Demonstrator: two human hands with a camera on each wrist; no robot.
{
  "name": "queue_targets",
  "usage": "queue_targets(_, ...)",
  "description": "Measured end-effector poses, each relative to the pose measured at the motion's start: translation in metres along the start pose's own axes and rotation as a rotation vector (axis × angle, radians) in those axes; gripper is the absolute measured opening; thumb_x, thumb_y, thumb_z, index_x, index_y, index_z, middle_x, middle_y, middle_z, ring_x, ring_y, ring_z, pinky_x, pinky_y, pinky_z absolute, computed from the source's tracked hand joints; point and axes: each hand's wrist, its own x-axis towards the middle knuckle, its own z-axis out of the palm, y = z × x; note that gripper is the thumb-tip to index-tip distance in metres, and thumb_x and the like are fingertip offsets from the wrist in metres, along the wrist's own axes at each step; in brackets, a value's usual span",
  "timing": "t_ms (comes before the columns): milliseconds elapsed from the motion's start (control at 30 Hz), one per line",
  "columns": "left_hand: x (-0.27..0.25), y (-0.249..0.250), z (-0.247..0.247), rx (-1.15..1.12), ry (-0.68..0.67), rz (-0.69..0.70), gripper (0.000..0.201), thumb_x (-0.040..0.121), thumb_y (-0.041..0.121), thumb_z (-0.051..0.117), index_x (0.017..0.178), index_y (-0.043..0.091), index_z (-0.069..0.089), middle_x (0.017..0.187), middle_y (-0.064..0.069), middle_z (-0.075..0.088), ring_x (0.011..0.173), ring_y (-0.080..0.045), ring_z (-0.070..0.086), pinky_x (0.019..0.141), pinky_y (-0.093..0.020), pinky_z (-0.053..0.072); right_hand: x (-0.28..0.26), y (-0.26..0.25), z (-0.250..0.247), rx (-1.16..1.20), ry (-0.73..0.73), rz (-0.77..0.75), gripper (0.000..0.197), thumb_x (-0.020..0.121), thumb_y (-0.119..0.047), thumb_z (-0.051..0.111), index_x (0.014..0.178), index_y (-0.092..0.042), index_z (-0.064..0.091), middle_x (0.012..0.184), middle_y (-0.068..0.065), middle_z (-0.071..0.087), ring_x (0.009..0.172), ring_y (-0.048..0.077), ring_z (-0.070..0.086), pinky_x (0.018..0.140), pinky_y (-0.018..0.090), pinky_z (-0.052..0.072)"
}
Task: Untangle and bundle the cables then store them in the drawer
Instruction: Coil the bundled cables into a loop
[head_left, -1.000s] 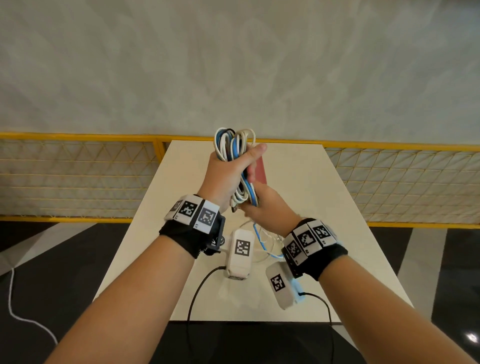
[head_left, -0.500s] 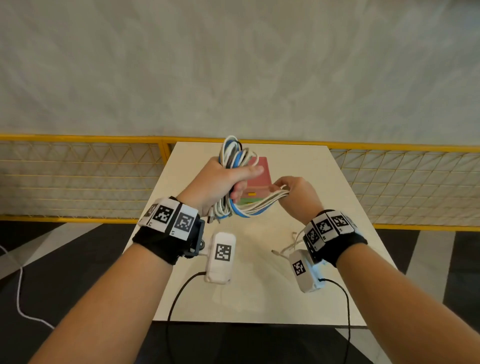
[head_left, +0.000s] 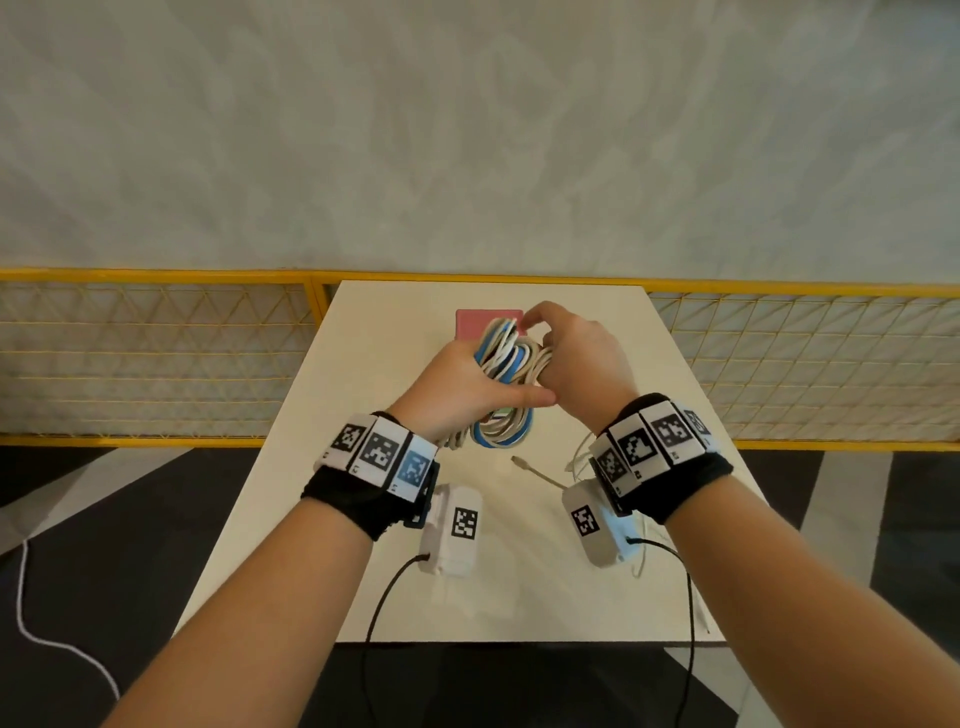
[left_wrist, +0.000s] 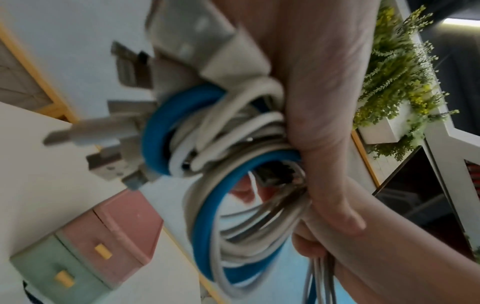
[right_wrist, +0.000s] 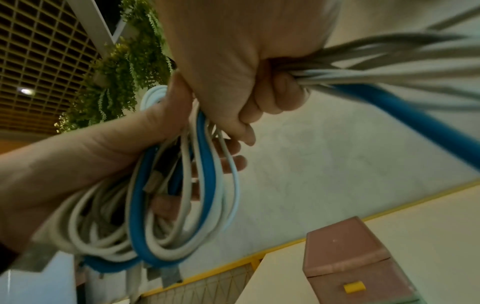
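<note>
On the near part of the pale tabletop (head_left: 467, 597) a loose white cable end (head_left: 535, 470) trails free. Above it the left hand (head_left: 457, 389) is curled round the coiled bundle of blue and white cables (head_left: 501, 364), while the right hand (head_left: 576, 364) grips a sheaf of strands beside it, wrapping them over the coil. Beyond, the small pink and green drawer box (right_wrist: 345, 265) stands closed. Bundling looks nearly done; tucking the tail and stowing remain. Half a second ago, the right hand was apart, pulling strands sideways.
</note>
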Motion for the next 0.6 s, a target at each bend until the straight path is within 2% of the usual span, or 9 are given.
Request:
queue_targets(67,0.000,0.000,0.001,-0.001,0.002,-0.002,0.026,0.074,0.018,0.084,0.097,0.012,0.072,0.089,-0.006,0.075,0.081,-0.009,0.071,0.073,-0.021,0.056,0.003,-0.002,0.000,0.054,0.001,-0.001,0.039,0.079,-0.005,0.057,0.115,-0.019,0.055,0.069,-0.008,0.051,0.067,0.017,0.050,0.057,0.023,0.033)
queue_targets(133,0.000,0.000,0.006,-0.020,0.061,-0.005,0.021,0.077,0.013,0.079,0.096,0.007,0.072,0.089,-0.012,0.074,0.082,-0.016,0.071,0.076,-0.027,0.057,0.006,-0.002,-0.001,0.138,0.013,-0.021,0.039,0.077,0.000,0.058,0.111,-0.019,0.058,0.062,-0.013,0.044,0.057,0.006,0.044,0.049,0.016,0.029)
queue_targets(200,0.001,-0.002,0.009,-0.067,0.105,-0.010,0.009,0.078,0.009,0.075,0.086,0.008,0.071,0.080,-0.014,0.071,0.071,-0.014,0.067,0.072,-0.028,0.056,0.007,-0.001,-0.004,0.295,-0.006,-0.041,0.039,0.073,0.004,0.059,0.106,-0.016,0.061,0.063,-0.013,0.050,0.053,0.001,0.048,0.046,0.009,0.033)
queue_targets(267,0.002,-0.006,0.007,-0.164,0.143,-0.018,0.008,0.079,0.007,0.074,0.082,0.014,0.072,0.076,-0.012,0.069,0.069,-0.010,0.064,0.070,-0.026,0.054,0.004,0.003,-0.007,0.441,-0.059,-0.085,0.030,0.077,0.001,0.060,0.103,-0.013,0.062,0.072,-0.009,0.060,0.059,-0.004,0.054,0.053,0.008,0.039)
queue_targets(367,0.001,-0.011,0.001,-0.324,0.192,-0.054,0.007,0.084,0.007,0.071,0.089,0.012,0.072,0.085,-0.011,0.074,0.080,-0.019,0.070,0.078,-0.033,0.057,-0.007,0.011,-0.009,0.575,-0.158,-0.117,0.019,0.092,-0.008,0.055,0.111,-0.009,0.058,0.087,-0.009,0.064,0.074,-0.006,0.059,0.067,0.009,0.045)
queue_targets(433,0.000,-0.013,-0.003,-0.446,0.205,-0.075,0.008,0.089,0.006,0.066,0.085,0.012,0.071,0.077,-0.005,0.074,0.074,-0.018,0.071,0.072,-0.032,0.058,-0.015,0.019,-0.006,0.638,-0.208,-0.107,0.014,0.097,-0.010,0.047,0.108,-0.008,0.056,0.083,-0.007,0.061,0.072,-0.003,0.060,0.070,0.013,0.046)
queue_targets(500,-0.001,-0.013,-0.005,-0.559,0.190,-0.086,0.011,0.091,0.009,0.064,0.082,0.010,0.069,0.071,-0.003,0.072,0.066,-0.017,0.070,0.066,-0.031,0.056,-0.022,0.024,-0.002,0.638,-0.221,-0.087,0.015,0.100,-0.013,0.041,0.092,-0.011,0.055,0.073,-0.005,0.056,0.068,0.009,0.060,0.070,0.022,0.048)
queue_targets(533,0.000,-0.012,-0.006,-0.623,0.156,-0.080,0.012,0.091,0.013,0.063,0.081,0.008,0.067,0.069,-0.002,0.069,0.064,-0.017,0.068,0.066,-0.031,0.054,-0.025,0.025,0.001,0.668,-0.225,-0.068,0.018,0.101,-0.013,0.039,0.089,-0.012,0.053,0.069,-0.004,0.052,0.065,0.013,0.058,0.070,0.028,0.050)
queue_targets(600,0.000,-0.009,-0.004,-0.801,0.046,-0.050,0.019,0.089,0.022,0.062,0.085,0.004,0.058,0.065,0.000,0.057,0.060,-0.017,0.059,0.065,-0.032,0.051,-0.029,0.023,0.007,0.773,-0.226,-0.017,0.018,0.102,-0.015,0.036,0.092,-0.012,0.051,0.064,-0.005,0.043,0.055,0.011,0.049,0.068,0.040,0.052)
